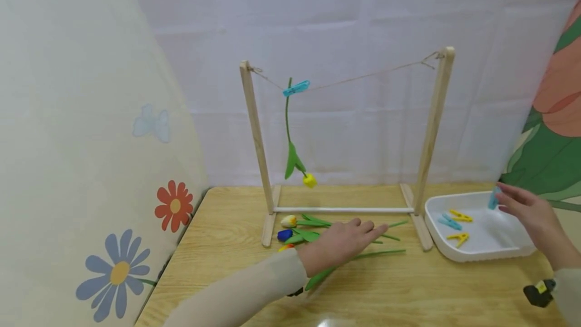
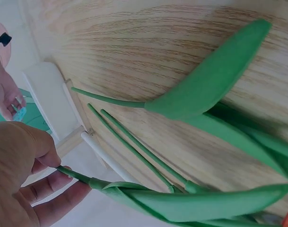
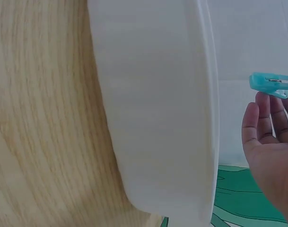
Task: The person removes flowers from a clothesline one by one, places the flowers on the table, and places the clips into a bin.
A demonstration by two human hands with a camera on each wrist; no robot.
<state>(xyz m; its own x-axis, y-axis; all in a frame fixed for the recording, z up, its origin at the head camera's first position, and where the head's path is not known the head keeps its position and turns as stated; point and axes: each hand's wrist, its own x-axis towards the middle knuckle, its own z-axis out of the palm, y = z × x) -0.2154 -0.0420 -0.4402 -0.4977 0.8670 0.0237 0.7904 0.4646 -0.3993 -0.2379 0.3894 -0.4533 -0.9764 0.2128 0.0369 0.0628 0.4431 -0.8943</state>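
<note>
My left hand (image 1: 342,243) reaches over several artificial tulips lying on the table. In the left wrist view, its thumb and fingers pinch the green stem of one tulip (image 2: 181,204); its flower head is hidden. Near it lie a white-and-yellow tulip (image 1: 288,221), a blue tulip (image 1: 285,235) and one with an orange-red head (image 1: 286,248). Above the white tray (image 1: 481,255), my right hand (image 1: 533,216) holds a light blue clothespin (image 3: 266,82) between thumb and fingers. Another blue clothespin (image 1: 297,88) clips a yellow tulip (image 1: 309,180) upside down on the string (image 1: 363,75).
A wooden frame (image 1: 256,130) carries the string between two posts, with a white bar (image 1: 345,210) low across. Inside the tray lie a blue clothespin (image 1: 449,222) and two yellow clothespins (image 1: 460,216). A white cloth (image 1: 345,14) hangs behind; a flower-painted wall (image 1: 68,140) bounds the left.
</note>
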